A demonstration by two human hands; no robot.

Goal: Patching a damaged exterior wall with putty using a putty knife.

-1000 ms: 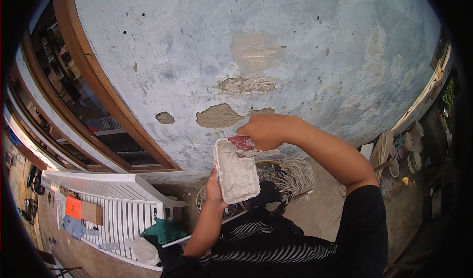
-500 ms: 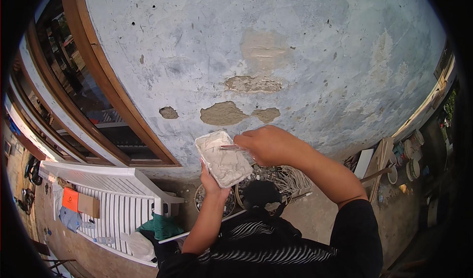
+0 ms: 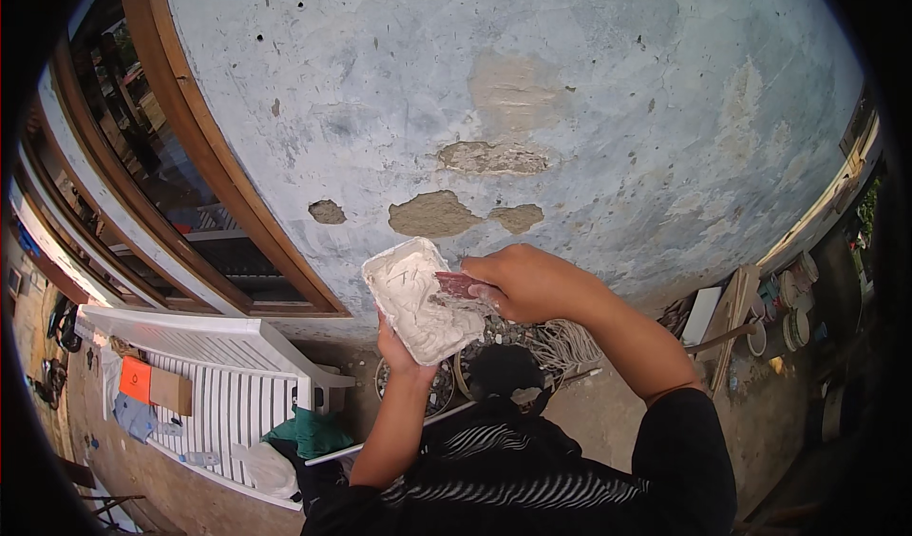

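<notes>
My left hand (image 3: pixel 403 351) grips a white rectangular tub (image 3: pixel 439 353) from below, holding it in front of the wall. Pale, creamy filler paste (image 3: pixel 408 284) fills the tub, its surface ridged and uneven. In my right hand (image 3: pixel 513 284) is a reddish scraper (image 3: pixel 458 286), its tip reaching over the paste at the tub's right side; some paste is smeared near my fingers. Just beyond the tub, the light blue wall (image 3: pixel 646 175) has bare brown patches where its coat has come off, the largest (image 3: pixel 432 214) close above the tub.
A wood-framed window (image 3: pixel 214 156) stands at the left. Below it, a white slatted bench (image 3: pixel 233 412) carries an orange box (image 3: pixel 136 380), a brown box (image 3: pixel 172 394) and a green cloth (image 3: pixel 313 434). Pots of stones (image 3: pixel 442 398) sit beneath my hands; boards (image 3: pixel 736 317) and buckets (image 3: pixel 796 327) lean at the right.
The tub has shifted slightly left and up. The scraper has turned so that its broad reddish face now shows, and my right hand has tilted with it.
</notes>
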